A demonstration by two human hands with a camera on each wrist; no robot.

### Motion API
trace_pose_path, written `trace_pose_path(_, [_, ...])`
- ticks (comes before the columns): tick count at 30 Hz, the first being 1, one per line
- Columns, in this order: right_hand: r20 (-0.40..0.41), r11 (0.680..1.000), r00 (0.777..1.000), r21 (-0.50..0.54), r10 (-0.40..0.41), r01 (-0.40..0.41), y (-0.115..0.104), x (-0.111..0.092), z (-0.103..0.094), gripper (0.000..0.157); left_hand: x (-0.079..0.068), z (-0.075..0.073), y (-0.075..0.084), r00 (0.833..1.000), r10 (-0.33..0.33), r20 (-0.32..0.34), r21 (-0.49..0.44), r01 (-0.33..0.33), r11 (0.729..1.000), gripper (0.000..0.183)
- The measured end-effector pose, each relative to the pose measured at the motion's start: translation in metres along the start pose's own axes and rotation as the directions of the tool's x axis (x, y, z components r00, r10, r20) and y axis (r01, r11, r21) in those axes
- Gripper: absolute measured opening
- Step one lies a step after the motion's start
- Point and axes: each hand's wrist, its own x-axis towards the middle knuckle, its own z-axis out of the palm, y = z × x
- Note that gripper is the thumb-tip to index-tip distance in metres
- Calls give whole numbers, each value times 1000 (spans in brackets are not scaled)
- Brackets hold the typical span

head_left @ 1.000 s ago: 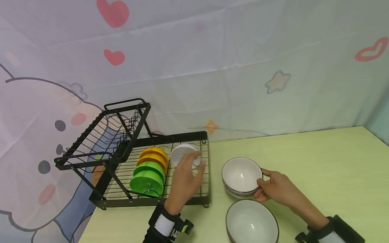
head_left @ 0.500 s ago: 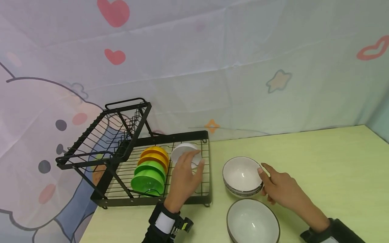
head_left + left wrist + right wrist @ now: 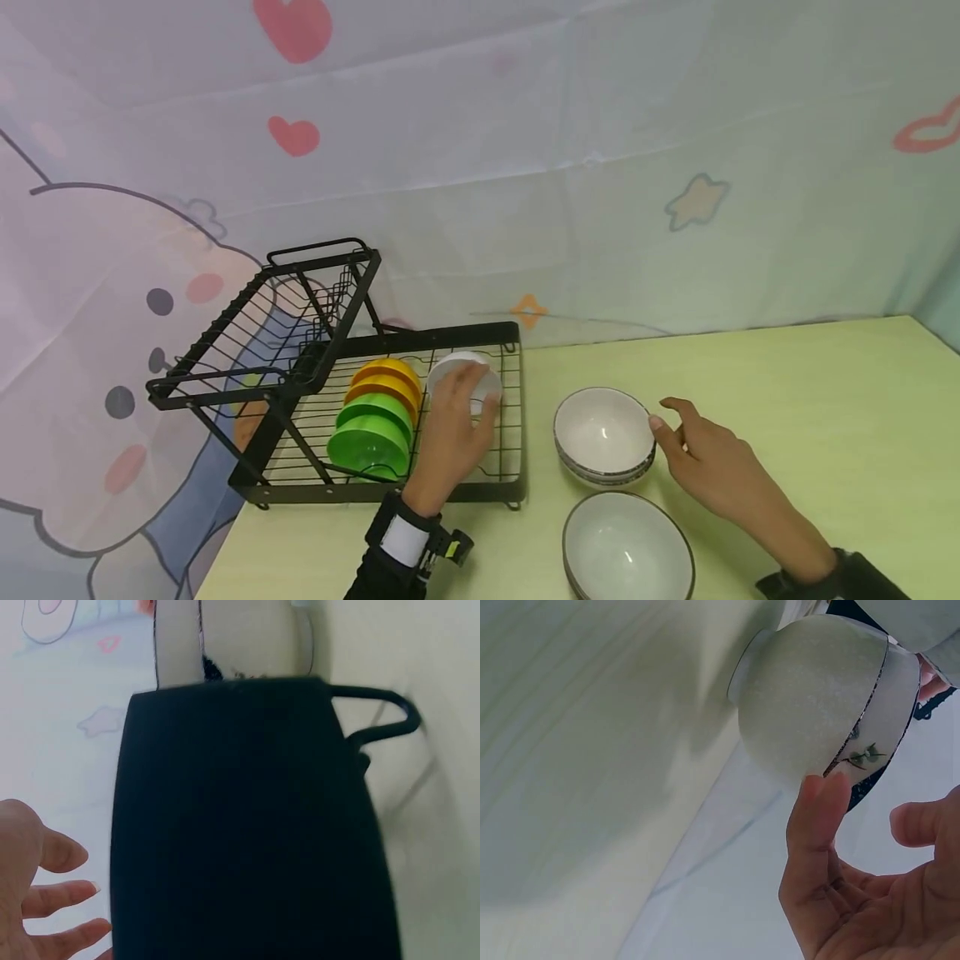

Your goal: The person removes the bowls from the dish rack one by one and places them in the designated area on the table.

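Grn tabletop (image 3: 795, 417): rear bowl stack (image 3: 604, 435) sits just L of R fingers (image 3: 684, 409).

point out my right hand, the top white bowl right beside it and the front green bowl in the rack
Right hand (image 3: 712, 462): head view, back of the hand
Top white bowl (image 3: 602, 427): head view, inside surface
Front green bowl (image 3: 367, 446): head view, middle of its visible face

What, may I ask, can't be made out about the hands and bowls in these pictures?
Head view: part of the white bowl in the rack, behind the left hand.
Head view: the near bowl stack, cut off by the bottom edge.
Left wrist view: whatever lies behind the dark panel.
Right wrist view: another bowl, cut off by the top edge.
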Motion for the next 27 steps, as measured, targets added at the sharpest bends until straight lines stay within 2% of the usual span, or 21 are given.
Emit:
trace_pose_path(5, [2, 1000, 1000, -1, -2, 2, 1, -3, -1, 55, 5, -7, -4, 999, -7, -33, 40, 8, 999, 37])
trace_pose_path(12, [1, 1000, 1000, -12, 1, -1, -2, -4, -5, 57, 11, -16, -11, 999, 24, -26, 87, -21, 996, 39])
trace_pose_path(15, [4, 1000, 1000, -15, 6, -6, -2, -5, -5, 56, 15, -17, -16, 999, 35, -14, 109, -33, 993, 39])
trace_pose_path(27, [-7, 999, 1000, -20, 25, -25, 4, -13, -7, 55, 26, -20, -33, 996, -24, 90, 147, 10, 989, 45])
